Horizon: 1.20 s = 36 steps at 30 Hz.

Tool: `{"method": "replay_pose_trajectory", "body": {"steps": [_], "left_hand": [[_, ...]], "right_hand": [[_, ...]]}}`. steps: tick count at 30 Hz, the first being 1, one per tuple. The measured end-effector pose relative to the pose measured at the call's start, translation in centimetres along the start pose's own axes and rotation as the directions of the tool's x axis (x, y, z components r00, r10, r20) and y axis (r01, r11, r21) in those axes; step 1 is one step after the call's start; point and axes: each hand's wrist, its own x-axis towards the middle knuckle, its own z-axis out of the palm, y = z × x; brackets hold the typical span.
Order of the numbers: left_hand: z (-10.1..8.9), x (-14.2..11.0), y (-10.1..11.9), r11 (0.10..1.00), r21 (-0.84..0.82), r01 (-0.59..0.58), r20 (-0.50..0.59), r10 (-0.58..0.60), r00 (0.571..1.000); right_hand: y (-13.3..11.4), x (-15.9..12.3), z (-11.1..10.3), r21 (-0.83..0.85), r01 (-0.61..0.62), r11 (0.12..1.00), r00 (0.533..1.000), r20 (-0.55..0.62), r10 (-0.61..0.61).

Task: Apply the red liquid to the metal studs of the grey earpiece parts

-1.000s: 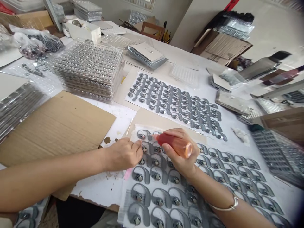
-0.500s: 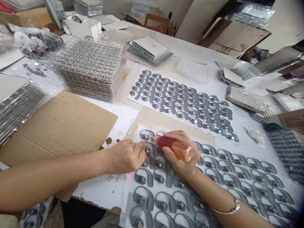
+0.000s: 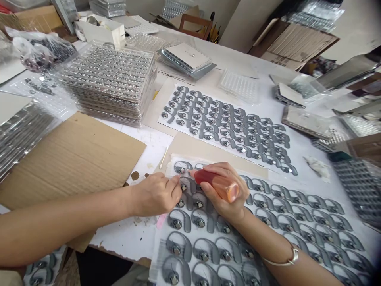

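Note:
My left hand (image 3: 156,194) sits at the top of a printed sheet, its pinched fingertips beside a grey ear-hook part with a metal disc (image 3: 180,168). Nothing shows between those fingers. My right hand (image 3: 228,194) grips an orange-red squeeze bottle (image 3: 216,184), whose narrow tip points at that same part, close to it. Several more grey hook parts (image 3: 199,220) lie in rows beneath and around my hands. Another sheet of these parts (image 3: 226,135) lies farther up the table.
Stacked clear blister trays of metal discs (image 3: 110,79) stand at the back left. A cardboard sheet (image 3: 74,159) lies left of my arm, on the white table (image 3: 127,234). A cotton swab (image 3: 163,158) lies nearby. More trays and boxes crowd the right side.
The view has shifted slightly as my head moved. Both hands stay at the same part, and the bottle's tip remains close to it.

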Motion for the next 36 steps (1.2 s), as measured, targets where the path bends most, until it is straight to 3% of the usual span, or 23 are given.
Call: {"method": "replay_pose_trajectory", "body": {"steps": [29,36], "left_hand": [[0.07,-0.07,-0.43,0.999,-0.024,0.02,-0.022,-0.021,1.0],[0.07,-0.09,-0.53,0.998,-0.06,0.029,-0.009,-0.03,1.0]], "right_hand": [[-0.11,-0.53,-0.21,-0.091,0.152,0.984,0.988,0.03,-0.15],[-0.1,-0.56,-0.29,-0.077,0.13,0.989,0.991,0.039,-0.127]]}}
